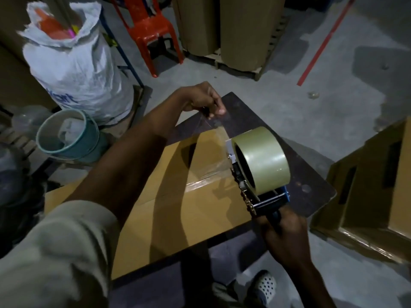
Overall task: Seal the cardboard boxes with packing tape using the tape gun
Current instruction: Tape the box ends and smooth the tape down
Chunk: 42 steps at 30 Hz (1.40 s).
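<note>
A flat brown cardboard box [169, 203] lies on a small dark table [307, 174]. My right hand [282, 232] grips the handle of a tape gun [255, 196] that carries a big roll of clear tape [264, 161], held just above the box's right edge. A strip of clear tape [213, 147] stretches from the gun across the box's far end to my left hand [209, 101], which pinches the free end of the tape above the table's far corner.
A white sack [75, 63] and a teal bucket [66, 134] stand at the left. A red plastic chair [151, 30] and tall cardboard stacks [240, 30] are behind. Another cardboard box [373, 196] sits on the floor at the right.
</note>
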### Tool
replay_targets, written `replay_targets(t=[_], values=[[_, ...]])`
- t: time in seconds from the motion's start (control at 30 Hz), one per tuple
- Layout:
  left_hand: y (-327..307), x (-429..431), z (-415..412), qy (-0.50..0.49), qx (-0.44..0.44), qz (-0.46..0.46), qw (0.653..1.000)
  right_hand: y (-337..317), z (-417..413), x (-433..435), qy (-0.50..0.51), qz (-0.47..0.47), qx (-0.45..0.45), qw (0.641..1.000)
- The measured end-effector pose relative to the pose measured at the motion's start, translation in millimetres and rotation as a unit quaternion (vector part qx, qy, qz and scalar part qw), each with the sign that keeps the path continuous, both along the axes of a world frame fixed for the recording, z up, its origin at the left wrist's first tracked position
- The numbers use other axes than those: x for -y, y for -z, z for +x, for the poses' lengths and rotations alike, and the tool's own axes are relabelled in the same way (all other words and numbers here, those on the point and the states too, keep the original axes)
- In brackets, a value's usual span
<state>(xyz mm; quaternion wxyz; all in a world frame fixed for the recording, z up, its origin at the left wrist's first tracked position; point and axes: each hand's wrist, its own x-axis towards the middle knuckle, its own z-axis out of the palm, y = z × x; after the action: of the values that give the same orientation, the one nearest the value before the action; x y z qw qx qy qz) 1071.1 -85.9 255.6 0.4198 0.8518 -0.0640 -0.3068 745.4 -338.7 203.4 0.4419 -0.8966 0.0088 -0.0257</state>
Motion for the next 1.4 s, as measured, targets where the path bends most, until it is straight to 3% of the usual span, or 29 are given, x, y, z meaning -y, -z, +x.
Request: replay_targets(t=[0.3, 0.63, 0.67, 0.7, 0.77, 0.8, 0.87, 0.93, 1.0, 1.2, 1.4], values=[[51, -9, 21, 0.003, -0.001, -0.013, 1.000, 13, 27, -14, -0.002, 0.058, -0.057, 0.997], [111, -10, -12, -0.089, 0.009, -0.067, 0.994, 18, 31, -15, -0.005, -0.021, -0.059, 0.998], [108, -13, -13, -0.075, 0.046, -0.029, 0.996, 15, 32, -19, 0.003, -0.036, -0.041, 0.998], [104, -13, -16, -0.049, 0.113, 0.068, 0.990, 13, 32, -21, 0.015, -0.049, -0.031, 0.998], [97, -14, -22, -0.005, 0.224, 0.285, 0.932, 17, 34, -21, 0.049, -0.039, -0.056, 0.996], [92, -13, -24, -0.033, 0.253, 0.297, 0.920, 20, 34, -19, 0.058, -0.026, -0.075, 0.995], [84, -7, -30, -0.115, 0.263, 0.204, 0.936, 22, 33, -17, 0.054, -0.015, -0.087, 0.995], [79, 6, -39, -0.143, 0.232, 0.103, 0.957, 21, 35, -15, 0.055, -0.010, -0.091, 0.994], [80, 23, -56, -0.130, 0.176, 0.059, 0.974, 20, 37, -17, 0.058, -0.001, -0.120, 0.991], [89, 40, -66, -0.110, 0.171, 0.214, 0.955, 11, 37, -22, 0.055, 0.021, -0.164, 0.985], [75, 56, -51, -0.080, 0.055, 0.231, 0.968, 12, 38, -20, 0.072, 0.011, -0.166, 0.983]])
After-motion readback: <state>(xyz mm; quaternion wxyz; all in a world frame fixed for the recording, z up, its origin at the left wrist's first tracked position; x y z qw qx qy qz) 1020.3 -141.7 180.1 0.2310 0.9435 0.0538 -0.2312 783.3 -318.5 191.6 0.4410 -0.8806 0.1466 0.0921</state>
